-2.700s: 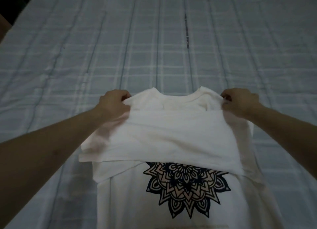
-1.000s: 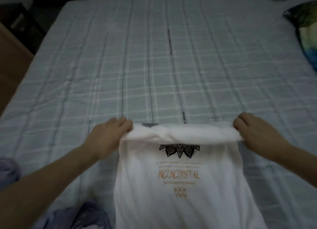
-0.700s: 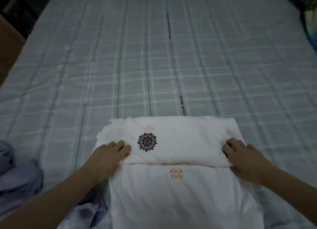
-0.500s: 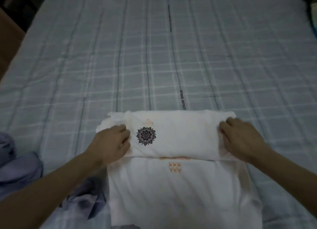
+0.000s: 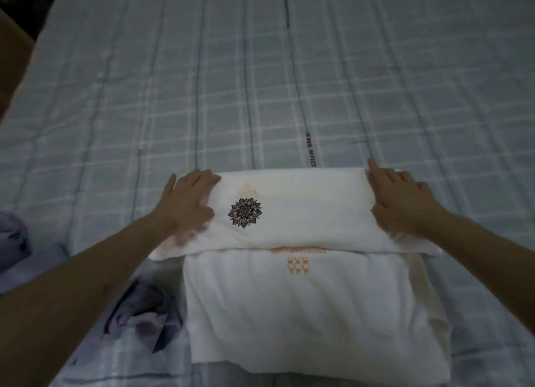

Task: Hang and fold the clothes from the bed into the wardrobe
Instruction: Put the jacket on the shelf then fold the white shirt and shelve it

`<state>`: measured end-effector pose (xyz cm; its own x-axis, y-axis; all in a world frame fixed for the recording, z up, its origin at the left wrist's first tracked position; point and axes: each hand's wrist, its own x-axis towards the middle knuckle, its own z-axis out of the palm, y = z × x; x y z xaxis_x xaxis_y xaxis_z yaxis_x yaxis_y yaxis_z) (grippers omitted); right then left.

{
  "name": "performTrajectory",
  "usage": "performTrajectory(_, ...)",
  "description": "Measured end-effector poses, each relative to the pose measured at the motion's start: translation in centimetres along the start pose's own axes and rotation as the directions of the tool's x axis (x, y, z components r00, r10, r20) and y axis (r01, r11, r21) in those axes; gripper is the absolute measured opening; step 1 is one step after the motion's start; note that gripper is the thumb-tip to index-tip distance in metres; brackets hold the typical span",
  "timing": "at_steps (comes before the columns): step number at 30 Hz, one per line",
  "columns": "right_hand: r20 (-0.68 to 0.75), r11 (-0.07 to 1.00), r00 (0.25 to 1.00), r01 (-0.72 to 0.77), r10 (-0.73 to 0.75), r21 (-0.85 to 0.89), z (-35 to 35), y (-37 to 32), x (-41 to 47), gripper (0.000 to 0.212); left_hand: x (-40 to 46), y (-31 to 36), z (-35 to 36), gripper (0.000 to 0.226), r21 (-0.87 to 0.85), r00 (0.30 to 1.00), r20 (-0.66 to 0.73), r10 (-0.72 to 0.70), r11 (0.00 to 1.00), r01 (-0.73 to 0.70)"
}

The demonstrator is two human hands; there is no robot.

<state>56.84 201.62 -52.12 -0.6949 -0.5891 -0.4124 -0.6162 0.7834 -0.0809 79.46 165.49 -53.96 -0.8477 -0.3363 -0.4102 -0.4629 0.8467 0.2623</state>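
Here we note the white shirt point(image 5: 304, 270) lying on the bed point(image 5: 202, 82), its folded band running left to right, left hand point(image 5: 185, 205) and right hand point(image 5: 402, 201) flat on opposite ends, each grip released, neither nearer.

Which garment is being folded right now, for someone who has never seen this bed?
On the grey checked bedspread, look at its near middle, between the left hand and right hand. It is the white T-shirt with a small dark mandala print, unlike the crumpled lavender garment at its left.
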Motion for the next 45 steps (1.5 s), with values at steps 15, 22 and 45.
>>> performTrajectory(15,0.154,0.943,0.983,0.145,-0.102,-0.300,-9.4,0.7,2.1,0.039,2.3,2.0,-8.4,0.036,0.200,0.981,-0.033,0.191,0.963,-0.181)
performTrajectory(22,-0.204,0.869,0.859,0.409,-0.470,-0.279,-10.2,2.8,-5.8,0.063,-4.0,2.3,-9.2,0.053,0.288,0.883,-0.262,0.390,0.905,-0.314)
performTrajectory(45,-0.250,0.909,0.905,-0.254,0.343,0.331,5.0,1.5,-10.5,0.055,-9.3,3.1,2.8,0.036,0.011,0.888,-0.440,0.131,0.990,-0.140)
